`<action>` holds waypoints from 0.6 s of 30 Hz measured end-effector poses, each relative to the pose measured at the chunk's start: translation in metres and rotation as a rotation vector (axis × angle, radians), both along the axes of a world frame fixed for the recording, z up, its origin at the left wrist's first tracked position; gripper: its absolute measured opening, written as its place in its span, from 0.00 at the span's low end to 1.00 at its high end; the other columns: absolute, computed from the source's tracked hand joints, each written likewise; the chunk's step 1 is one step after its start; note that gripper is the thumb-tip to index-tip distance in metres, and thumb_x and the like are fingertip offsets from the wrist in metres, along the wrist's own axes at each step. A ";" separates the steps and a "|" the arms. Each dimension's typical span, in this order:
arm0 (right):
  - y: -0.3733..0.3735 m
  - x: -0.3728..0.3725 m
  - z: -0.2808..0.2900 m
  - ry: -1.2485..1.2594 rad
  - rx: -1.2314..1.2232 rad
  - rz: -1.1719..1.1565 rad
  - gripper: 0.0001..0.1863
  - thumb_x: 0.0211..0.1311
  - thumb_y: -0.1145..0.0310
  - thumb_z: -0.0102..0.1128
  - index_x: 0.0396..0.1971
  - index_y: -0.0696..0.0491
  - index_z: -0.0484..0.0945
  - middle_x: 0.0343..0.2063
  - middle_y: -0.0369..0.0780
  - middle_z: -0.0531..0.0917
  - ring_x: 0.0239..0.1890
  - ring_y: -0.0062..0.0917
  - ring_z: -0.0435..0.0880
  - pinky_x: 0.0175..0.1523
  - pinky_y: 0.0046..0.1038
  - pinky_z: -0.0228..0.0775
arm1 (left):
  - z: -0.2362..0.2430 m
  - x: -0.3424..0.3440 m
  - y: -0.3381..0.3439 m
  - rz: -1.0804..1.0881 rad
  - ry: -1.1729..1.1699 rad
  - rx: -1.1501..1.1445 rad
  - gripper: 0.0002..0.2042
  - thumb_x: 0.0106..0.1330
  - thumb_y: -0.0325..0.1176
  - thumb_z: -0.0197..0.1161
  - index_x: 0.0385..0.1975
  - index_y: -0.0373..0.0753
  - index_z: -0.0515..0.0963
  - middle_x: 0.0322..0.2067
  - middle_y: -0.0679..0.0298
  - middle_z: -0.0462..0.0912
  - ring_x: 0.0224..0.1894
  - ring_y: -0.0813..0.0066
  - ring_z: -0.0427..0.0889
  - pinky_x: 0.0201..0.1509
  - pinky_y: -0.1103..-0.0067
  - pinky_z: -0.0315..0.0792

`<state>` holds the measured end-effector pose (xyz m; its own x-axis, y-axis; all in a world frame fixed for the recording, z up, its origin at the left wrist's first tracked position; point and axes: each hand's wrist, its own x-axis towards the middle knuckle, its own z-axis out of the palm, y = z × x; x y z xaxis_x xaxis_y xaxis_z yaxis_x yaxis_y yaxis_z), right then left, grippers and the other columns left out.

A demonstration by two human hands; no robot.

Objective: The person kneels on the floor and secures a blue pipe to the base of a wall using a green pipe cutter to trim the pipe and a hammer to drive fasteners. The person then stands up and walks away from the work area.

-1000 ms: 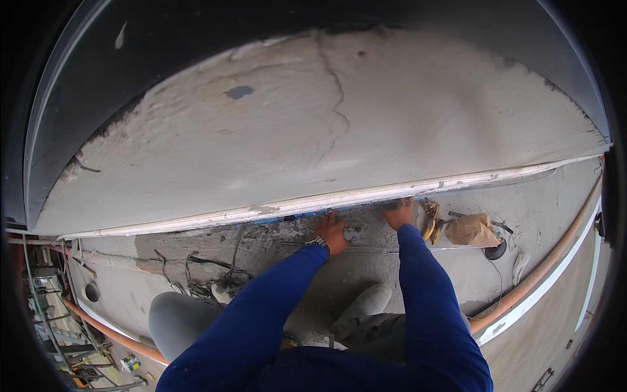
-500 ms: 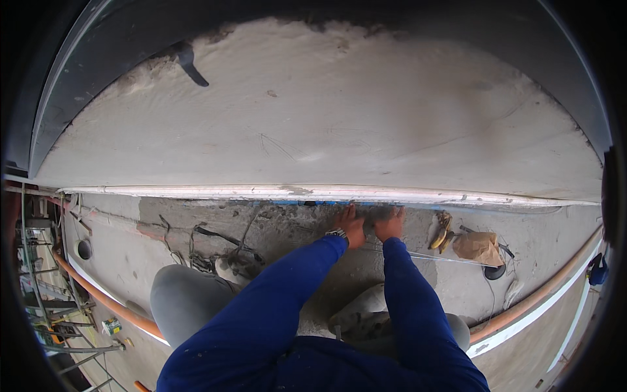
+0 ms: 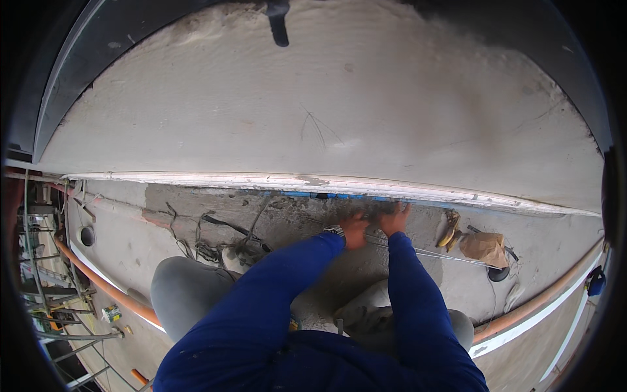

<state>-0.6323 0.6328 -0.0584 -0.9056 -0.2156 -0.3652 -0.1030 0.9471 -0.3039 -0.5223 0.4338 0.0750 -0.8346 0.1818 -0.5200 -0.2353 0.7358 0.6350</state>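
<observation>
My left hand [image 3: 354, 232], with a metal watch [image 3: 335, 230] on the wrist, lies low over the wet grey mortar [image 3: 304, 219]. Just to its right, my right hand [image 3: 393, 222] reaches forward with its fingers stretched out. Between the fingers of both hands is a dark grey patch of mortar that they seem to touch. A blue strip [image 3: 346, 195] runs along the foot of the wall, right in front of my fingertips. Thin pale strings [image 3: 424, 252] stretch from beside my hands to a dark round object [image 3: 498, 273] at the right.
A pale wall [image 3: 261, 111] with a whitish ledge [image 3: 228, 178] rises ahead. To the right lie a crumpled brown paper bag [image 3: 482, 248] and a yellow-brown item [image 3: 449, 230]. Dark straps [image 3: 225, 225] lie left. Orange pipes [image 3: 104, 284] run behind, with metal scaffolding [image 3: 39, 261] at far left.
The view has tilted and shifted, so the wall marks sit higher and further right. More of the blue strip shows. My right hand's fingers are spread a little wider; both hands stay over the mortar.
</observation>
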 end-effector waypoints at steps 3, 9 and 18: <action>-0.044 0.013 0.036 -0.165 -0.067 0.026 0.59 0.59 0.41 0.69 0.76 0.72 0.55 0.78 0.69 0.41 0.82 0.60 0.43 0.84 0.40 0.44 | -0.016 0.055 -0.051 -0.117 -0.153 0.041 0.32 0.65 0.45 0.68 0.69 0.44 0.75 0.71 0.46 0.71 0.72 0.45 0.71 0.75 0.60 0.68; 0.003 -0.024 -0.006 -0.104 0.048 0.199 0.43 0.61 0.43 0.68 0.70 0.57 0.73 0.79 0.61 0.54 0.82 0.63 0.34 0.85 0.49 0.32 | 0.027 0.061 -0.170 -0.268 -0.288 -0.202 0.30 0.67 0.50 0.68 0.67 0.44 0.77 0.65 0.50 0.79 0.68 0.49 0.76 0.72 0.59 0.70; -0.005 -0.027 -0.011 -0.019 -0.031 0.140 0.33 0.64 0.41 0.62 0.63 0.47 0.84 0.77 0.63 0.58 0.81 0.65 0.37 0.85 0.50 0.22 | 0.238 0.099 -0.313 0.071 -0.235 -0.357 0.26 0.70 0.41 0.65 0.67 0.42 0.76 0.62 0.52 0.81 0.61 0.56 0.82 0.67 0.65 0.75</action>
